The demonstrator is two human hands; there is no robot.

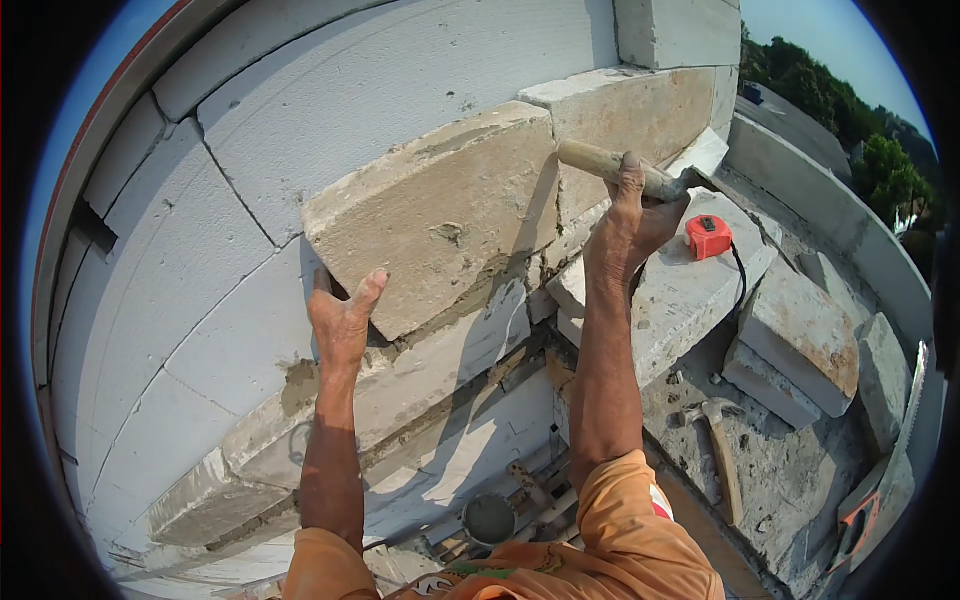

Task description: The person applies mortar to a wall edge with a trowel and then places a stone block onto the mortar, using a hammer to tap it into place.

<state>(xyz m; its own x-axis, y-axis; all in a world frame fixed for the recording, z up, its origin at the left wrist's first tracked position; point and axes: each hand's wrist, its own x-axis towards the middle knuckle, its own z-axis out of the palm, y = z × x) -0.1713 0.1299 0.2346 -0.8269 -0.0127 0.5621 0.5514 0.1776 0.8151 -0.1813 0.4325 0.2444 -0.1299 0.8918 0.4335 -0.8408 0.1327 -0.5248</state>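
Note:
My left hand [343, 312] grips the lower left end of a pale, dusty wall block [440, 220], thumb on its front face and fingers behind its end. This block sits slightly tilted on a lower course of blocks [430, 385], against the white block wall [400, 75]. Its right end meets another block [640, 115]. Raised at the right, my right hand [640, 220] is closed round the wooden handle of a trowel [595, 160]. Only a little of the trowel's dark metal shows beyond the hand.
A red tape measure [709, 237] lies on a white block [690, 290] at the right. Nearby are a hammer [722, 455], stacked loose blocks [800, 330] and a handsaw [856, 525]. Below is a round container of grey material [489, 518]. A low parapet [840, 200] curves along the right.

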